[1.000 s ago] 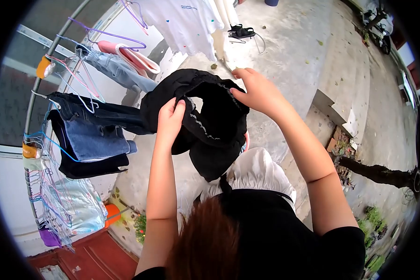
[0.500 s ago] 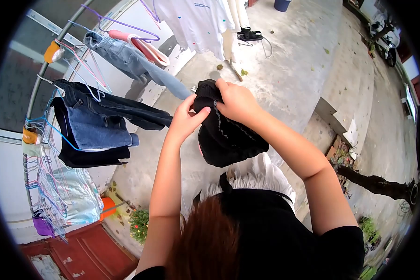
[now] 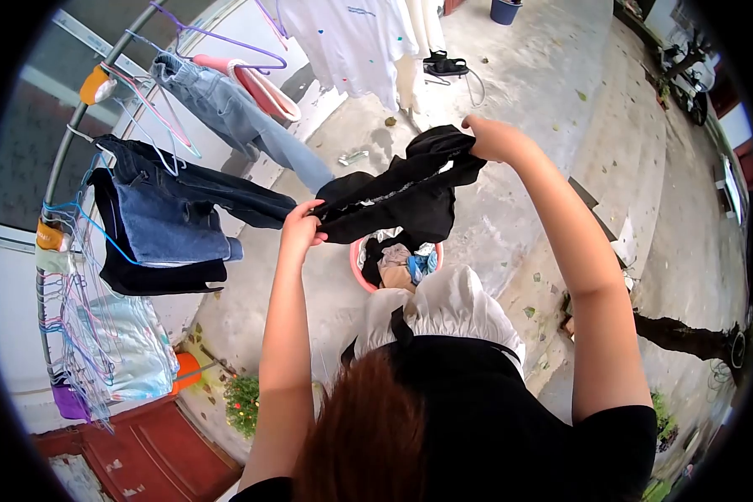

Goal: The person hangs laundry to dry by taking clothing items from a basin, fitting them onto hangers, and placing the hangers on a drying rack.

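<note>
- The left hand and right hand, close together half a second ago, are now well apart.
- The black garment, a round open loop a second ago and then bunched, is now stretched long and narrow between them.
- The pink basin and its clothes, mostly hidden before, now show below it.

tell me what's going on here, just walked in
A person is holding a black garment stretched out in the air, with the left hand gripping one end and the right hand the other. In front of the person is a pink basin of crumpled clothes. On the person's left, light blue jeans and dark jeans hang at a curved metal rack.
</note>
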Demonstrator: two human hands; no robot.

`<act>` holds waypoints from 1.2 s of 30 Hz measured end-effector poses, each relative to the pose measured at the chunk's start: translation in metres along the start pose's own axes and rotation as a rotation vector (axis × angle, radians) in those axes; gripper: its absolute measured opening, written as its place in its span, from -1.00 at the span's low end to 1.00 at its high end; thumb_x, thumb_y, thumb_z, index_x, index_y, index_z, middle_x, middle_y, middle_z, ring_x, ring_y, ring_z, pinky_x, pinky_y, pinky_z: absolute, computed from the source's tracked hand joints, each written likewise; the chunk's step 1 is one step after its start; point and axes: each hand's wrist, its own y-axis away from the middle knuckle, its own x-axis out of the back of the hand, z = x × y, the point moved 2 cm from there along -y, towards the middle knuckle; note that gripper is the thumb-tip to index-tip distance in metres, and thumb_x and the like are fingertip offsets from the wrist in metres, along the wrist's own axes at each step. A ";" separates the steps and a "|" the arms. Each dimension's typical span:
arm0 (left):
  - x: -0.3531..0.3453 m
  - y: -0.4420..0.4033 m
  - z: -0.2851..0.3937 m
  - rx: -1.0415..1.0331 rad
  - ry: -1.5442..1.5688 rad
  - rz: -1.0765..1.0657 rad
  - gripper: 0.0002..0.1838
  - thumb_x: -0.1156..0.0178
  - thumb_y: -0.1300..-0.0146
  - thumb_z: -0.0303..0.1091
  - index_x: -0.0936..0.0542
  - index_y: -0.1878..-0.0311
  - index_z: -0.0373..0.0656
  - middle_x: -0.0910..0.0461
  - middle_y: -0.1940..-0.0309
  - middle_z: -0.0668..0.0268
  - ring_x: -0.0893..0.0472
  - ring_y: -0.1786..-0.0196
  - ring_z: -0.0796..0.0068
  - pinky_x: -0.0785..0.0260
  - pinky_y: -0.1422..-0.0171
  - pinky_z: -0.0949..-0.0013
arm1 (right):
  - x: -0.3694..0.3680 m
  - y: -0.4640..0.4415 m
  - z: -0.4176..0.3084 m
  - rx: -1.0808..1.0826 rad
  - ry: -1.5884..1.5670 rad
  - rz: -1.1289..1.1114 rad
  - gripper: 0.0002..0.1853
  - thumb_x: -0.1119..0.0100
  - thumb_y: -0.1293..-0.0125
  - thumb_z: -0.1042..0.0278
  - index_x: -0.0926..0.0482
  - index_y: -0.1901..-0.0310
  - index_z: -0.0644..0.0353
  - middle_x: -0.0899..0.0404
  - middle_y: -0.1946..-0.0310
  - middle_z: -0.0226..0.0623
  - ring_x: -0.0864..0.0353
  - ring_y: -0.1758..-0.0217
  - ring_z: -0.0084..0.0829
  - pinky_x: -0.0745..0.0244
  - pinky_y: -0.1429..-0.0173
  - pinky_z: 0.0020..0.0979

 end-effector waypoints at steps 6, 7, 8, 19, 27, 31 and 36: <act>0.025 0.002 0.105 -0.378 -0.575 0.206 -0.50 0.13 0.01 -0.36 -0.63 0.00 0.02 -0.62 0.04 0.19 -0.51 -0.14 0.17 -0.31 -0.19 0.33 | 0.021 -0.007 -0.006 -0.062 -0.234 0.067 -0.34 0.16 -0.01 0.64 -0.48 -0.20 -0.12 -0.58 0.08 -0.03 -0.63 0.18 -0.11 -0.54 0.09 -0.18; 0.032 0.010 0.123 -0.396 -0.554 0.239 -0.51 0.14 0.00 -0.37 -0.64 0.01 0.03 -0.61 0.03 0.18 -0.53 -0.11 0.19 -0.31 -0.18 0.34 | 0.029 -0.007 -0.003 0.160 -0.103 0.339 -0.39 0.16 0.01 0.66 -0.57 -0.09 -0.03 -0.56 0.03 -0.04 -0.58 0.08 -0.06 -0.50 -0.01 -0.21; 0.039 0.022 0.140 -0.490 -0.546 0.290 -0.51 0.14 -0.01 -0.37 -0.64 0.01 0.03 -0.61 0.03 0.18 -0.53 -0.11 0.21 -0.31 -0.18 0.35 | 0.043 0.001 -0.004 0.261 -0.146 0.507 -0.41 0.14 0.02 0.67 -0.56 -0.09 0.02 -0.55 0.04 -0.05 -0.51 -0.03 -0.03 -0.44 -0.11 -0.25; -0.075 0.049 -0.087 -0.173 -0.976 -0.375 -0.63 0.01 -0.04 -0.28 -0.65 0.10 0.06 -0.65 0.22 0.16 -0.61 0.12 0.09 -0.44 0.05 0.18 | -0.176 0.048 0.088 -0.029 -0.263 -0.272 -0.58 0.08 0.08 0.64 -0.70 0.23 0.07 -0.65 0.24 -0.11 -0.62 0.17 -0.15 -0.51 0.05 -0.27; -0.107 0.054 -0.089 -0.010 -1.056 -0.775 -0.33 -0.09 0.05 0.35 -0.66 0.17 -0.09 -0.66 0.33 0.13 -0.64 0.20 0.17 -0.44 0.11 0.26 | -0.127 0.056 0.032 0.166 -0.402 -0.069 -0.69 0.05 0.08 0.61 -0.67 0.33 0.20 -0.64 0.37 -0.07 -0.60 0.25 -0.12 -0.49 0.13 -0.30; -0.131 0.038 -0.103 -0.391 -0.765 -0.503 -0.26 -0.22 0.10 0.36 -0.64 0.24 -0.27 -0.64 0.43 0.10 -0.64 0.33 0.14 -0.45 0.22 0.26 | -0.092 0.077 -0.014 0.390 -0.317 -0.022 -0.69 -0.02 0.10 0.65 -0.65 0.31 0.16 -0.57 0.30 -0.18 -0.57 0.18 -0.14 -0.48 0.13 -0.26; -0.132 0.052 -0.037 -0.445 -0.410 -0.202 -0.75 -0.25 -0.05 -0.27 -0.49 0.43 -0.29 -0.58 0.52 0.06 -0.59 0.38 0.01 -0.42 0.28 0.19 | -0.054 0.099 -0.039 0.520 -0.310 0.199 -0.55 -0.06 0.19 0.72 -0.61 0.19 0.09 -0.56 0.19 -0.31 -0.56 0.12 -0.15 -0.50 0.10 -0.25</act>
